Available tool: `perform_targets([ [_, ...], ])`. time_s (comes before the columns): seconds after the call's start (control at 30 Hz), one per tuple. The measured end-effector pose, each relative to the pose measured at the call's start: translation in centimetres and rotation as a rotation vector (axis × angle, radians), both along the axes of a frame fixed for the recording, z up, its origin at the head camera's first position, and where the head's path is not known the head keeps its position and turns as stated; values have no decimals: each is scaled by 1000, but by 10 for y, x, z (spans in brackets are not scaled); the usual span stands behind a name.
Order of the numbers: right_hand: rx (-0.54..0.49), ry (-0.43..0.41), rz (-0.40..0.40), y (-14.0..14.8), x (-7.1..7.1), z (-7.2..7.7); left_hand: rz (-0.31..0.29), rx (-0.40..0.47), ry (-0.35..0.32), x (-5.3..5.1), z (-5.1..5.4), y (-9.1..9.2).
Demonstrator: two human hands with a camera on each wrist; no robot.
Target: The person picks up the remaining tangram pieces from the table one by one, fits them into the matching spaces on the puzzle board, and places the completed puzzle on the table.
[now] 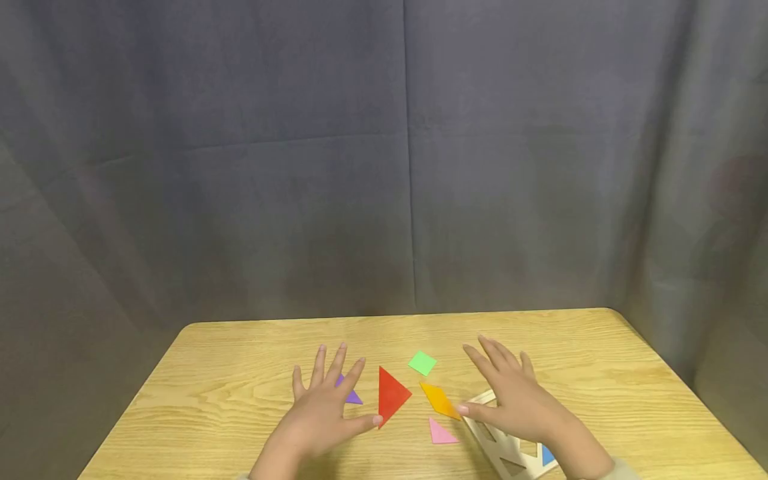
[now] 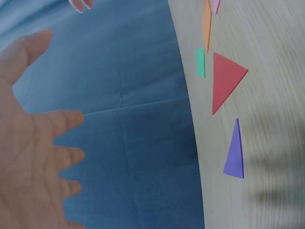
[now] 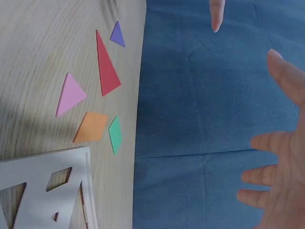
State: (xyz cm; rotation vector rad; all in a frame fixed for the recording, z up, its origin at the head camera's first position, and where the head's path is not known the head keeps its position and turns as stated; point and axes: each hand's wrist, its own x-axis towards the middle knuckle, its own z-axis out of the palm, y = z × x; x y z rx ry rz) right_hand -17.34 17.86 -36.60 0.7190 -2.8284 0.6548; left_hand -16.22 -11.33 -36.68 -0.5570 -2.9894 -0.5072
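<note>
On the left of the light wood-grain table (image 1: 240, 373) lies a flat purple triangle (image 2: 235, 156), then a larger flat red triangle (image 1: 391, 396), a flat green square (image 1: 423, 363) on the far side, a flat orange parallelogram (image 1: 441, 401), and a flat pink triangle (image 1: 441, 433) nearer. They lie singly with bare wood between them, which probably leaves each edge free for fingertips. Right of them, the pale wooden board (image 1: 495, 449) with cut-out slots sits askew, one corner just beside the orange parallelogram; a blue piece (image 1: 548, 456) shows at its right part, seemingly kept in place by a slot, though the right wrist partly hides it.

The left hand (image 1: 319, 413) is raised above the purple and red triangles, fingers spread wide, thumb well apart, holding and touching nothing. The right hand (image 1: 519, 403) hangs above the board, fingers extended, thumb apart, likewise with nothing in its grasp.
</note>
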Motion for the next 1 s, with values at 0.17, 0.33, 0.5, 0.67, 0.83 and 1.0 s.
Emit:
perform_targets([
  [0.17,-8,-13,-7,3,1,-1,-4,9,-10,0,-1,2],
  [0.33,-28,-40,-3,6,4,-3,-15,32,-26,1,-3,3],
  [0.5,-38,-49,-5,9,7,-6,-28,41,-37,1,-5,6],
  [0.67,-37,-41,-20,12,8,-9,-45,34,-37,0,-8,9],
  [0.83,-39,-42,-24,14,9,-12,-51,30,-44,0,-10,10],
  [1.0,-38,-47,-26,15,11,-14,-59,39,-58,0,-11,10],
])
